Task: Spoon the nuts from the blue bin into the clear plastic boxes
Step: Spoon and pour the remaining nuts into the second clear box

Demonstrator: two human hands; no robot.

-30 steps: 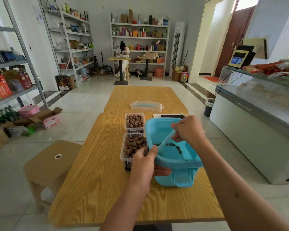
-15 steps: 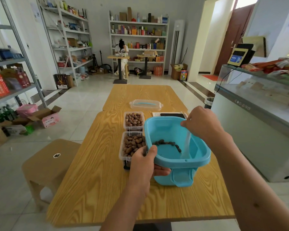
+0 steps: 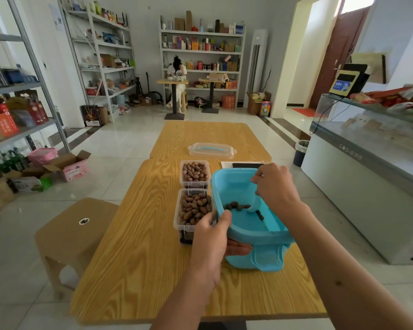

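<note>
Wooden bench (image 3: 138, 246) is carrying two nearly full boxes (image 3: 193, 209), while left hand (image 3: 211, 236) is gripping the blue bin (image 3: 236, 186) and right hand (image 3: 275, 188) is holding the spoon (image 3: 254, 206), scooping the last few nuts (image 3: 235, 206).

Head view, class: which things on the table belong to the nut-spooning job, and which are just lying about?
In the job:
blue bin, gripped by the left hand
spoon, held by the right hand
nuts in the bin
two clear boxes: near, far

Lying about:
clear lid
paper
dark flat object
</note>
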